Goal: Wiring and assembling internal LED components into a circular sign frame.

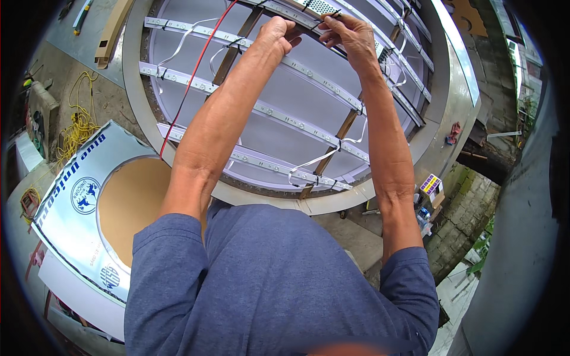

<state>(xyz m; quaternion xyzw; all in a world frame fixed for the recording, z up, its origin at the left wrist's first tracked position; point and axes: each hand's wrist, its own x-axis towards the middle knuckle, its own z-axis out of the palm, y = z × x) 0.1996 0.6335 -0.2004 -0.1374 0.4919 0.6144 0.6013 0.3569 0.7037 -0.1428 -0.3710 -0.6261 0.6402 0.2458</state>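
Both arms reach to the far side of a large round metal frame (pixel 135 74). Inside it, several white LED strips (pixel 306 126) cross wooden bars (pixel 345 126) and are fastened with black ties. My left hand (pixel 278 32) is closed at a far strip, its fingers curled; whatever they grip is hidden. Just to its right, my right hand (pixel 351 37) pinches a thin black cable tie (pixel 333 13) between thumb and finger. A perforated metal box (pixel 320 7) lies behind the hands. A red wire (pixel 191 80) runs past my left forearm, and white wires (pixel 309 161) link the strips.
At left lies a printed silver-blue sheet (pixel 71 184) with a round cut-out, near a tangled yellow cord (pixel 77 133). A long cardboard piece (pixel 111 35) is at upper left. Right of the frame are a red object (pixel 453 133) and a small purple-yellow box (pixel 430 184).
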